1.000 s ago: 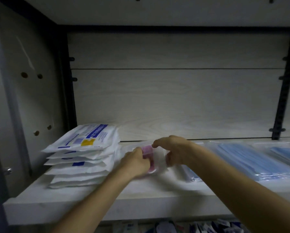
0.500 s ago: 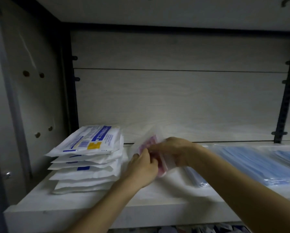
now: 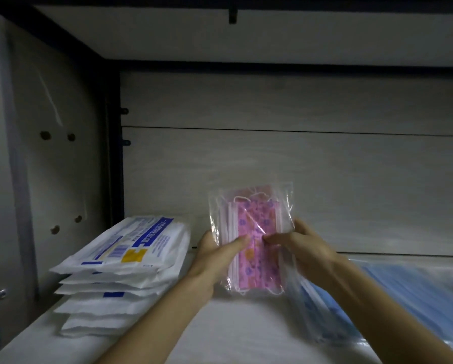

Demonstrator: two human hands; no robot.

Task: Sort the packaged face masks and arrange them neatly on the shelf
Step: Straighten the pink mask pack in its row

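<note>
**Pink mask pack held upright over the shelf**

A clear bag of pink flower-print masks (image 3: 254,237) stands nearly upright between the person's two hands, lifted off the pale shelf board (image 3: 220,334) in front of the wood-grain back panel (image 3: 299,164). The left hand (image 3: 214,256) grips the bag's left edge — thumb laid across the front of the plastic, fingers curled behind it. The right hand (image 3: 296,245) pinches the bag at its middle from the right side, fingertips meeting the plastic close to the left thumb.

To the left, near the bag but not touching it, a stack of white mask packets (image 3: 120,274) with blue and yellow print lies flat, its edges a little staggered. To the right, blue masks in clear bags (image 3: 393,298) lie flat on the board, partly under the right forearm — that side is blurred, so how many bags there are cannot be told. The grey side wall (image 3: 49,179) with its round holes closes the bay on the left.
</note>
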